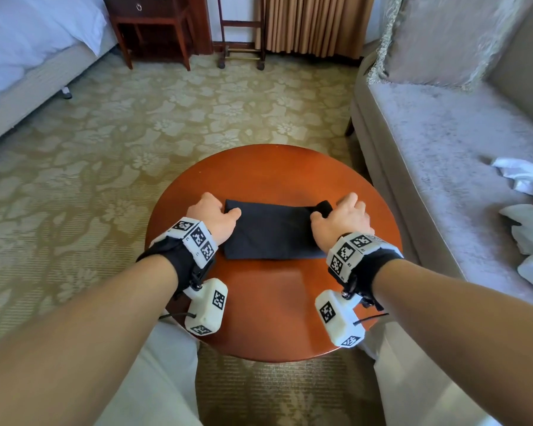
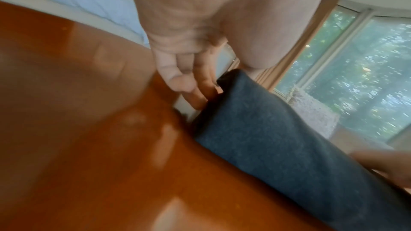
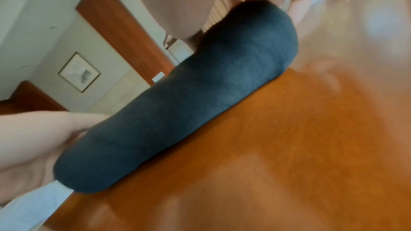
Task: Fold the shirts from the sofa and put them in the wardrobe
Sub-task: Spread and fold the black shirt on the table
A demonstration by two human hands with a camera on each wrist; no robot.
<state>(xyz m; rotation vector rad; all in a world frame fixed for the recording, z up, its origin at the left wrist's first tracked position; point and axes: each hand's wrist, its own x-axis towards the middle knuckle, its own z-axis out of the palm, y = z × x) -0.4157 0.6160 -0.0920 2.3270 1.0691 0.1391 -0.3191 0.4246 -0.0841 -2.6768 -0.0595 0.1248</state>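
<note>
At a round wooden table [image 1: 271,318] beside the sofa [image 1: 437,142], I hold a folded dark shirt [image 1: 271,232] by its two short ends, the bundle lying flat near the middle of the tabletop. My left hand [image 1: 214,218] curls around the left edge, thumb on top and fingers [image 2: 201,83] tucked beneath; my right hand [image 1: 340,219] grips the far right corner the same way, where the cloth bunches up between thumb and fingers. The fabric looks soft, light and limp, so I judge it would sag and spill open if lifted from one end; both ends, or a palm slid underneath, seem the safer hold. More white garments [image 1: 526,210] lie crumpled on the sofa seat, not yet folded.
</note>
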